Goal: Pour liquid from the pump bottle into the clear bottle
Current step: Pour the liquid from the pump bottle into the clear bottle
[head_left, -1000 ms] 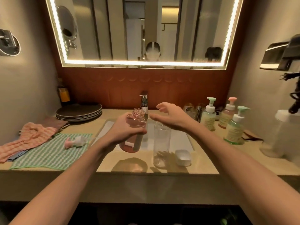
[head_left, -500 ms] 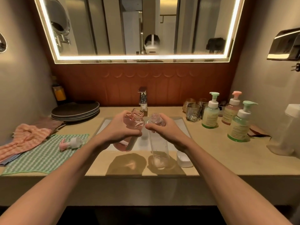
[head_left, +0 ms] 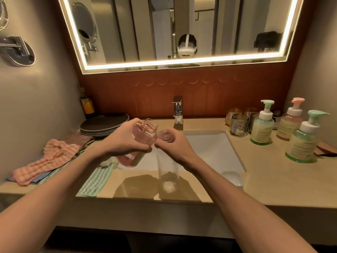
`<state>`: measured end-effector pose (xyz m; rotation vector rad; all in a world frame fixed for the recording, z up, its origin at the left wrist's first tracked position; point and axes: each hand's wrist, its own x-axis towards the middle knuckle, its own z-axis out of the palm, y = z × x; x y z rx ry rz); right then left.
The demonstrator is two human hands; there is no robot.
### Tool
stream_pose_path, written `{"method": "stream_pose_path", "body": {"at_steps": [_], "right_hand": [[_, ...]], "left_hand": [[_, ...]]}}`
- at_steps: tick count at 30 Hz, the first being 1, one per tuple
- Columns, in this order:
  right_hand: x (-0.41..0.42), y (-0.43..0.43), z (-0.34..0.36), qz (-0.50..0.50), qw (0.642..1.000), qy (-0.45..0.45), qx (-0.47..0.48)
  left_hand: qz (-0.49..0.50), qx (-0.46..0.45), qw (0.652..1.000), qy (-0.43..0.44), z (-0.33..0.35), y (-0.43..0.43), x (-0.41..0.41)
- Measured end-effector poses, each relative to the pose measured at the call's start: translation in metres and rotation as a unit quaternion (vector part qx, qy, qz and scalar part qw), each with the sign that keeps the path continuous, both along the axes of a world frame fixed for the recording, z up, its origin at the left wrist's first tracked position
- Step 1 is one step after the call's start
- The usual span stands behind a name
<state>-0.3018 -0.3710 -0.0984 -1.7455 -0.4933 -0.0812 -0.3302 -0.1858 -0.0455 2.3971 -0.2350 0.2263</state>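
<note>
The left hand (head_left: 125, 141) holds the pink bottle (head_left: 145, 134) tilted, its mouth beside the clear bottle (head_left: 167, 172), which the right hand (head_left: 175, 145) grips on the desk (head_left: 264, 179).

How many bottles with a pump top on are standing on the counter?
3, all right of the sink: a green-topped bottle beside the glasses, a pink-topped bottle to its right, and a second green-topped bottle in front of them. Others may hide behind them.

Counter (head_left: 264, 172); plates (head_left: 102, 126), cloths (head_left: 49, 161), glasses (head_left: 238, 123), dispensers (head_left: 262, 128), clear bottle (head_left: 167, 172)
</note>
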Motion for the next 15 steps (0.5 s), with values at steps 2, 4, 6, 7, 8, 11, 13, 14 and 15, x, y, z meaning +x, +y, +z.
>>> {"method": "stream_pose_path", "body": {"at_steps": [2, 4, 6, 7, 8, 11, 13, 14, 15], "right_hand": [[0.000, 0.010, 0.001, 0.009, 1.000, -0.004, -0.006], [0.001, 0.017, 0.001, 0.010, 1.000, -0.006, 0.003], [0.001, 0.021, 0.000, 0.002, 1.000, -0.004, 0.013], [0.000, 0.022, 0.000, 0.000, 1.000, -0.006, 0.012], [0.000, 0.023, -0.001, -0.002, 1.000, -0.008, 0.009], [0.000, 0.025, -0.002, -0.005, 1.000, -0.005, 0.011], [0.000, 0.022, -0.004, -0.009, 1.000, -0.001, 0.022], [-0.001, 0.021, -0.005, -0.012, 1.000, -0.005, 0.027], [-0.002, 0.019, -0.006, -0.014, 0.999, -0.011, 0.029]], "left_hand": [[0.001, 0.003, 1.000, 0.000, 0.002, 0.009, 0.000], [-0.002, 0.016, 1.000, 0.002, 0.005, 0.016, -0.002], [-0.004, 0.037, 0.999, 0.002, 0.008, 0.020, -0.003], [-0.004, 0.047, 0.999, 0.003, 0.009, 0.021, -0.003], [-0.003, 0.053, 0.999, 0.006, 0.010, 0.023, -0.003], [-0.007, 0.067, 0.998, 0.009, 0.012, 0.025, -0.002], [-0.011, 0.076, 0.997, 0.007, 0.012, 0.024, 0.000], [-0.015, 0.082, 0.997, 0.007, 0.012, 0.022, 0.001], [-0.018, 0.088, 0.996, 0.008, 0.013, 0.021, 0.002]]}}
